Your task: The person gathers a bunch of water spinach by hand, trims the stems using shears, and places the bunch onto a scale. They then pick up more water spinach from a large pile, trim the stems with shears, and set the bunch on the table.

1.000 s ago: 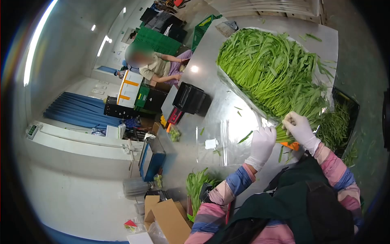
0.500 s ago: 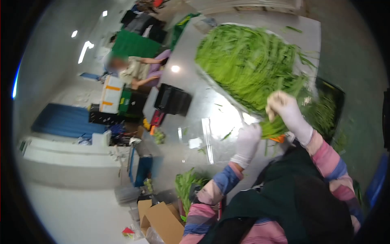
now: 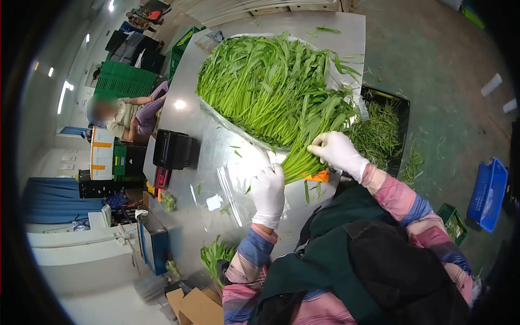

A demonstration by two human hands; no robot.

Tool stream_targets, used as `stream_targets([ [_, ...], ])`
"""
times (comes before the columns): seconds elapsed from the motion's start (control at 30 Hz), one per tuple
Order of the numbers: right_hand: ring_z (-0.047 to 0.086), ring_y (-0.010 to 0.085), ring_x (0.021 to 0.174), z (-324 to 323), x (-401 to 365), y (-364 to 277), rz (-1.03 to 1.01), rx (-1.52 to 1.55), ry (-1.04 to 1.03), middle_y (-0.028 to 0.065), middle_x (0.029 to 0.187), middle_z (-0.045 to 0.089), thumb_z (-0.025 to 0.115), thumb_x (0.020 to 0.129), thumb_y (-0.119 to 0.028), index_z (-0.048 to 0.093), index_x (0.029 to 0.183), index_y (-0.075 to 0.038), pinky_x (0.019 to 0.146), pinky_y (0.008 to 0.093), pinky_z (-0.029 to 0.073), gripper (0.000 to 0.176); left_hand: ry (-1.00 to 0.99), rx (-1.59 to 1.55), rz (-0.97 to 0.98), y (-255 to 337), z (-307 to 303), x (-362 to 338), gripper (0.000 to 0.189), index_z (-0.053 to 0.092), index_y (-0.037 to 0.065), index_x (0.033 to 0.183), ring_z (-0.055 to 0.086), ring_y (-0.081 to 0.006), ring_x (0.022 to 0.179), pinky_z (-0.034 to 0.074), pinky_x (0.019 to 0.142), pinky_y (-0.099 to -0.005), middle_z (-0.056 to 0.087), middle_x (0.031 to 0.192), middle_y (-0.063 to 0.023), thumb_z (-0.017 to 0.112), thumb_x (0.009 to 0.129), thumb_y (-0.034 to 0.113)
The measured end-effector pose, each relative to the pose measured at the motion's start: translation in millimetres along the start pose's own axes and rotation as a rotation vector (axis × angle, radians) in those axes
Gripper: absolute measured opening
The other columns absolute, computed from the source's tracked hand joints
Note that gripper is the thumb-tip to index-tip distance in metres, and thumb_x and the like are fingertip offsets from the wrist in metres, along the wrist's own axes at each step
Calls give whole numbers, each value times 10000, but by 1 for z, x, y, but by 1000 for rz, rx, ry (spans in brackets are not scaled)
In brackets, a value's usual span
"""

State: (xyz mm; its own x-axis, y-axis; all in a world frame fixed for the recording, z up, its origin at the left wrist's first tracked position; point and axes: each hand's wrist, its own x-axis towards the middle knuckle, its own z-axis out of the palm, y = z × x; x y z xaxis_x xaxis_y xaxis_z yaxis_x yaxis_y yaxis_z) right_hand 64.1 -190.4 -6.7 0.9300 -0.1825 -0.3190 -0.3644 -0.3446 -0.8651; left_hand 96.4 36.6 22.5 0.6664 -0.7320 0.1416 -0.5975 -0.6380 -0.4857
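Note:
A large heap of leafy green stems (image 3: 260, 92) lies on clear plastic on the metal table (image 3: 179, 130). My left hand (image 3: 268, 194), in a white glove, is closed at the cut ends of a small bunch (image 3: 298, 163) at the heap's near edge. My right hand (image 3: 338, 154), gloved too, has its thumb and fingers pinched together over the leafier part of that bunch; what lies between the fingertips is too small to make out. An orange object (image 3: 318, 176) shows partly beneath the stems.
Flat plastic bags (image 3: 230, 189) and a black scale-like device (image 3: 172, 150) lie to the left. A black crate (image 3: 401, 116) of loose greens stands right of the table, a blue basket (image 3: 487, 195) on the floor. Another person (image 3: 130, 116) sits at the far left.
The view has shifted, so the table and heap appear further left and more floor shows on the right. Both hands remain at the small bunch, with the right hand now lower against its stems.

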Motion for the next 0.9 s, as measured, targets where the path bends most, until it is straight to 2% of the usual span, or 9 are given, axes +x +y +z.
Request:
stream_targets([
  [0.17,662,186,530,21,2,-5,-1,60,-50,49,599,677,697,869,-351,712,827,-66,610,328,536,288,28,39,21,1,0,-1,179,608,98,974,535,-216,712,411,624,-344,518,753,-48,590,796,102],
  [0.3,692,275,656,25,5,0,-124,-147,86,98,686,697,695,855,-360,706,814,-103,663,396,542,261,36,66,34,2,-2,-3,192,621,99,996,529,-202,693,403,611,-337,512,750,-38,592,807,116],
  [0.43,696,315,727,6,10,4,-46,-264,258,123,740,704,696,844,-443,714,832,-106,711,422,543,338,37,19,20,2,1,-5,209,626,99,1015,530,-202,699,408,617,-337,514,754,-42,591,809,111],
  [0.57,696,324,755,9,2,-2,-75,-266,157,115,752,709,710,832,-474,729,834,-106,723,425,542,368,31,59,14,4,-2,-3,210,624,102,1016,533,-204,704,413,626,-339,514,753,-44,592,809,107],
  [0.63,695,318,768,18,1,-3,-72,-169,76,118,760,706,712,842,-432,727,810,-117,726,432,541,318,47,64,17,5,-2,-1,203,621,104,1008,535,-205,706,416,630,-339,515,752,-44,593,807,105],
  [0.7,689,318,710,20,5,2,-158,-228,101,119,725,692,694,867,-386,704,810,-128,680,433,541,265,43,32,12,5,2,-3,196,618,106,1001,538,-207,710,420,634,-340,518,753,-44,594,806,105],
  [0.83,662,324,593,6,18,6,-307,-214,545,115,650,661,646,921,-341,662,864,-153,584,424,531,196,15,37,-7,5,-1,-6,179,611,110,978,546,-211,724,429,645,-340,527,759,-42,597,799,107],
  [0.87,667,263,570,-12,22,5,-286,-67,646,96,638,664,651,931,-319,671,881,-145,564,385,521,182,7,30,-19,3,0,-8,178,610,111,974,548,-211,729,431,649,-340,529,761,-41,599,796,106],
  [0.9,646,168,537,-30,22,-1,-207,217,644,54,626,666,669,930,-287,687,920,-115,540,323,498,174,0,23,-30,1,2,-9,177,608,112,970,551,-212,734,433,652,-340,532,763,-41,600,794,106],
])
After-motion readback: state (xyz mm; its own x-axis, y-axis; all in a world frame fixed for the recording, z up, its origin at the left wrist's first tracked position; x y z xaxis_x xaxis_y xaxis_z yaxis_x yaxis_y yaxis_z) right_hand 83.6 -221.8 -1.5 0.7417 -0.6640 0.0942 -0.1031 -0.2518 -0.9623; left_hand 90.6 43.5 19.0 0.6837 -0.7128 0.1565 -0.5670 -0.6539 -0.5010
